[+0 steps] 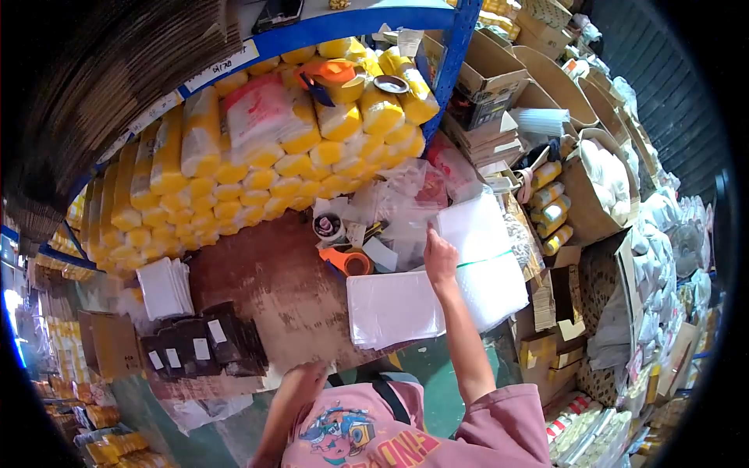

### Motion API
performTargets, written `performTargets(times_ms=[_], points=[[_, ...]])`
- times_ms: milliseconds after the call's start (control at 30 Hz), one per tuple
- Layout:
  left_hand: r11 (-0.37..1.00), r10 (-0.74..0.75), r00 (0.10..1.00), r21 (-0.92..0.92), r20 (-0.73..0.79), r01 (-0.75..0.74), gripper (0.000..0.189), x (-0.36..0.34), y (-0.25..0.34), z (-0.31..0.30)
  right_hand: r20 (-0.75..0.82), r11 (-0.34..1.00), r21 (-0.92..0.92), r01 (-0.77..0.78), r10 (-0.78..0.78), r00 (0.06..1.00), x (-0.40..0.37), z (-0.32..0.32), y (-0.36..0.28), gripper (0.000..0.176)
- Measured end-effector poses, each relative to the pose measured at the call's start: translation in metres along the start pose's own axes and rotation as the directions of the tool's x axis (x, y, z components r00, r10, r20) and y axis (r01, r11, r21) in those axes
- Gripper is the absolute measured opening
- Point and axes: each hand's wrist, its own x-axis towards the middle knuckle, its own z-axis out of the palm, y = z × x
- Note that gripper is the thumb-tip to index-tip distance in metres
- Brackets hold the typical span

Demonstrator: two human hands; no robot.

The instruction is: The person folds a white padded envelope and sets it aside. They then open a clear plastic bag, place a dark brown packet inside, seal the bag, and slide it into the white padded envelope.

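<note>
My right hand (439, 256) reaches forward and touches the near edge of a stack of white bubble mailers (480, 234) with a green stripe, fingers bent on it. A flat pile of clear plastic bags (394, 308) lies just left of that arm on the brown table (273, 281). My left hand (303, 381) rests at the table's near edge, close to my pink shirt, and I cannot see anything in it. A group of dark packets with white labels (199, 347) lies left of that hand.
Yellow-and-white wrapped rolls (257, 164) are piled against the back under a blue shelf (351, 23). An orange tape dispenser (347, 261) and a tape roll (328, 226) sit mid-table. White sheets (164, 287) lie at left. Open cartons (546, 78) crowd the right.
</note>
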Motion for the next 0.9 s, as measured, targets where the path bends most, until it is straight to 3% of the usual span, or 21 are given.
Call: performTargets(times_ms=[67, 167, 233, 267, 367, 400, 500, 533, 567, 600, 633, 667, 733, 767, 800, 867, 900], points=[[0.996, 0.092, 0.995, 0.013, -0.033, -0.092, 0.026, 0.010, 0.003, 0.001, -0.074, 1.000, -0.008, 0.018, -0.018, 0.997, 0.005, -0.008, -0.001, 0.041], [1.000, 0.016, 1.000, -0.020, 0.005, -0.016, 0.032, 0.010, 0.019, 0.000, -0.216, 0.998, 0.019, 0.063, -0.058, 0.975, 0.018, -0.022, -0.007, 0.043], [0.999, 0.045, 0.999, -0.004, 0.003, -0.045, 0.035, 0.011, 0.011, 0.009, -0.252, 0.995, 0.067, 0.070, -0.051, 0.966, 0.029, -0.039, -0.015, 0.041], [0.998, 0.057, 0.998, 0.001, 0.004, -0.057, 0.036, 0.011, 0.008, 0.014, -0.338, 0.980, 0.136, 0.146, -0.093, 0.936, 0.036, -0.042, -0.018, 0.035], [1.000, -0.010, 0.994, -0.004, 0.111, 0.011, 0.039, 0.010, 0.008, 0.017, -0.219, 0.910, 0.404, 0.090, 0.001, 0.976, 0.039, -0.049, -0.022, 0.027], [1.000, -0.025, 0.993, -0.005, 0.111, 0.026, 0.039, 0.008, 0.013, 0.014, -0.116, 0.864, 0.502, -0.037, 0.110, 0.987, 0.034, -0.055, -0.026, 0.020], [0.976, 0.016, 0.997, -0.220, 0.082, 0.003, 0.040, 0.015, 0.015, 0.012, -0.122, 0.801, 0.596, -0.049, 0.151, 0.981, 0.019, -0.089, -0.059, 0.016], [0.920, -0.014, 0.998, -0.389, 0.061, 0.037, 0.042, 0.019, 0.020, 0.012, -0.163, 0.847, 0.532, 0.010, 0.091, 0.983, 0.010, -0.101, -0.074, 0.015], [0.833, -0.048, 0.998, -0.549, 0.047, 0.066, 0.045, 0.023, 0.027, 0.013, -0.220, 0.835, 0.543, 0.091, 0.037, 0.975, -0.003, -0.101, -0.084, 0.013], [0.717, -0.083, 0.996, -0.691, 0.041, 0.088, 0.047, 0.027, 0.031, 0.013, -0.136, 0.832, 0.546, 0.098, -0.028, 0.990, -0.017, -0.120, -0.105, 0.012], [0.433, -0.055, 0.995, -0.896, 0.079, 0.095, 0.052, 0.035, 0.026, 0.020, -0.136, 0.821, 0.538, 0.193, -0.142, 0.981, -0.030, -0.135, -0.126, 0.009], [0.091, -0.021, 0.994, -0.990, 0.104, 0.105, 0.058, 0.046, 0.018, 0.029, -0.079, 0.814, 0.525, 0.247, -0.243, 0.967, -0.045, -0.144, -0.143, 0.008], [-0.436, 0.251, 0.967, -0.885, 0.055, 0.164, 0.070, 0.066, 0.007, 0.024, 0.086, 0.691, 0.675, 0.259, -0.423, 0.902, -0.082, -0.158, -0.168, 0.011], [-0.717, 0.338, 0.941, -0.651, -0.012, 0.249, 0.072, 0.085, -0.011, 0.041, 0.116, 0.626, 0.722, 0.294, -0.528, 0.841, -0.096, -0.159, -0.175, 0.013], [-0.557, 0.377, 0.920, -0.820, -0.111, 0.130, 0.077, 0.087, 0.002, 0.024, 0.174, 0.607, 0.742, 0.284, -0.584, 0.793, -0.111, -0.165, -0.182, 0.013], [-0.658, 0.455, 0.882, -0.713, -0.122, 0.241, 0.082, 0.090, -0.010, 0.019, 0.259, 0.570, 0.781, 0.257, -0.668, 0.698, -0.135, -0.173, -0.196, 0.012], [-0.619, 0.408, 0.904, -0.766, -0.124, 0.174, 0.083, 0.083, -0.012, 0.015, 0.299, 0.571, 0.782, 0.248, -0.694, 0.655, -0.146, -0.174, -0.196, 0.011]])
